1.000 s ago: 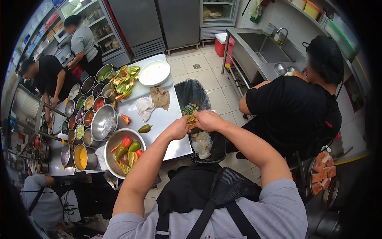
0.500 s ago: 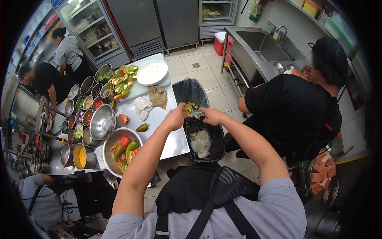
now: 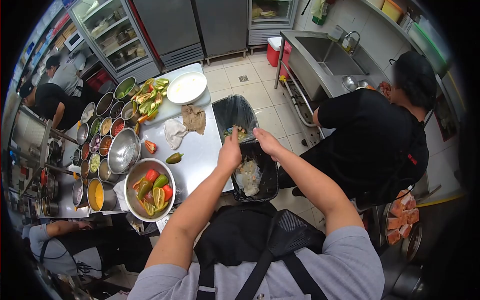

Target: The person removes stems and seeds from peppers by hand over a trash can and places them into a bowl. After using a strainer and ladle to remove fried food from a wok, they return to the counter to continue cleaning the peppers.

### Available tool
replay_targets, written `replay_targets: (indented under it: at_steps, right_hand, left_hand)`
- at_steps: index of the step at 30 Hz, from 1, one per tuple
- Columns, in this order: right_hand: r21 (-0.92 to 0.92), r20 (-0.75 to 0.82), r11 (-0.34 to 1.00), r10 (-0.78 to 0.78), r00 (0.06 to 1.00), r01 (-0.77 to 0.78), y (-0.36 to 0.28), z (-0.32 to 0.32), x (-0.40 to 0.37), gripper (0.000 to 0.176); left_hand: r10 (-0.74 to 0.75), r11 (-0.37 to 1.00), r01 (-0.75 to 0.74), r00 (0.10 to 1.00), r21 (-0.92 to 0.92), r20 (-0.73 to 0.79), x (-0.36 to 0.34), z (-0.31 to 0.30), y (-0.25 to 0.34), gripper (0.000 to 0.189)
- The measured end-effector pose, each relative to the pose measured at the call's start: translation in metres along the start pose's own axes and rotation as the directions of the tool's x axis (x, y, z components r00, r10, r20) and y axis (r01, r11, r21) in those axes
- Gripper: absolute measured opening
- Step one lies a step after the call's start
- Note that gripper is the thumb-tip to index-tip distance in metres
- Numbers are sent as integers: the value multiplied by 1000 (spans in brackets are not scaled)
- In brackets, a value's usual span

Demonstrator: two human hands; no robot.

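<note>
Both my arms reach over a bin lined with a black bag (image 3: 234, 106). My left hand (image 3: 229, 154) is above its near left side, fingers stretched forward and nothing gripped in them. Across from it, my right hand (image 3: 268, 142) is held flat with its fingers extended. Between and just beyond the fingertips are green and reddish vegetable scraps (image 3: 241, 134), low against the bag. Closer to me in the bin lies a crumpled translucent plastic bag (image 3: 248, 177) with bits of waste.
On the steel table at left are a bowl of peppers (image 3: 150, 212), a colander (image 3: 124, 151), a green pepper (image 3: 174, 158), cloths (image 3: 193, 119) and a white bowl (image 3: 187, 87). A co-worker (image 3: 370, 140) stands close on the right; others are at left.
The scraps have left my hands and sit lower in the bin. My fingers have opened and straightened. The co-worker at right has shifted an arm.
</note>
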State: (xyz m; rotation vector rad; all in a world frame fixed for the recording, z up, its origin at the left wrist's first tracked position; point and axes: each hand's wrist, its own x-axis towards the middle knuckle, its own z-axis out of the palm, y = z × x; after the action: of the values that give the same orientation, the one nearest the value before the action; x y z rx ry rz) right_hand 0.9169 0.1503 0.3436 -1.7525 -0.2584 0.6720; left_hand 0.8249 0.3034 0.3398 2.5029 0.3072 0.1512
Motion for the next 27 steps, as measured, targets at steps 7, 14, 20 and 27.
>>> replay_targets:
  at_steps: [7,14,20,27]
  right_hand:
    - [-427,32,899,-94,995,98,5,-10,10,64]
    - [-44,118,998,-36,992,42,-12,29,20,58]
    - [-93,-2,972,-219,976,218,-32,23,15,36]
    - [136,181,989,-82,980,57,-77,36,-2,14]
  left_hand:
    - [125,968,-177,955,-180,-267,21,-54,-4,59]
    - [247,961,-269,938,-62,-245,2,-9,-1,73]
    - [-238,420,347,934,-839,267,20,-50,-22,68]
    - [2,301,260,962,-917,273,0,-58,4,70]
